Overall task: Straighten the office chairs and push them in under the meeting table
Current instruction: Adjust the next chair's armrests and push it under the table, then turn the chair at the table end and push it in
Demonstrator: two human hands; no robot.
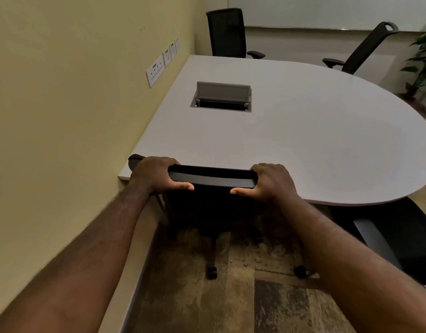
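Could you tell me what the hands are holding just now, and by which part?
Both hands, left and right, grip the office chair by the top edge of its backrest, one near each end.

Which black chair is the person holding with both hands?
The nearest black office chair, at the table's close edge. The left hand and right hand grip its top rail. Both far chairs and the chair at lower right stand untouched.

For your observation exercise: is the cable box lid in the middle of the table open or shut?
Open. The lid stands raised at the back of its slot in the table, showing the dark opening below.
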